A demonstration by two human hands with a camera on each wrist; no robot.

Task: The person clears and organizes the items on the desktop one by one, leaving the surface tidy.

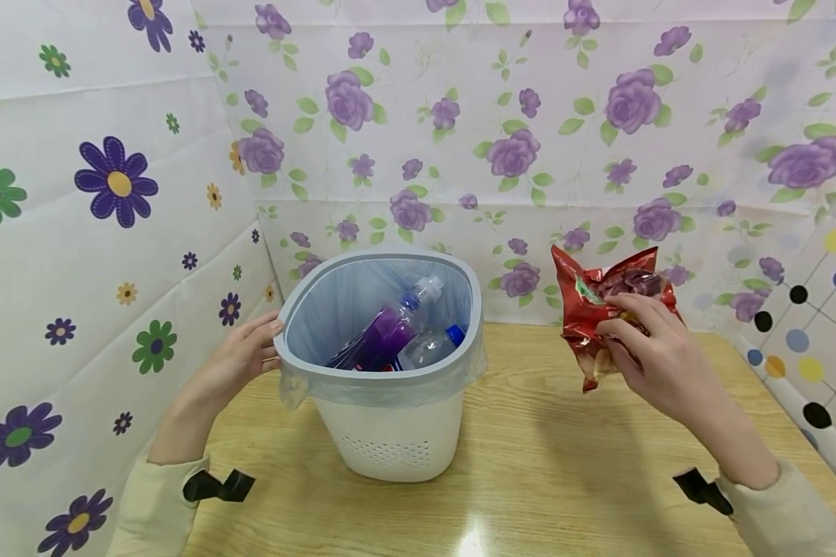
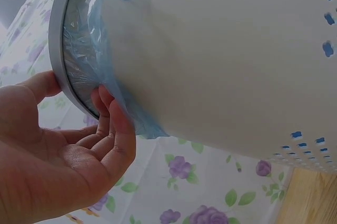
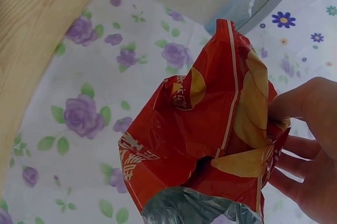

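A white trash can (image 1: pixel 393 433) with a grey rim stands on the table, lined with a pale blue plastic bag (image 2: pixel 118 71) folded over its edge. My left hand (image 1: pixel 240 357) grips the can's left side, thumb on the rim (image 2: pixel 57 40) and curled fingers at the bag's fold. Off to the right, my right hand (image 1: pixel 658 352) pinches a crumpled red chip bag (image 3: pixel 184 134) above the table. The chip bag is torn, with silvery lining at its opening. Inside the can lie a purple bottle (image 1: pixel 390 333) and a clear bottle with a blue cap (image 1: pixel 456 334).
The can stands on a wooden table (image 1: pixel 529 449) close to the flowered back cloth (image 1: pixel 453 162). Daisy-print cloth (image 1: pixel 118 263) covers the left side, and a dotted wall covering (image 1: pixel 811 340) borders the right edge.
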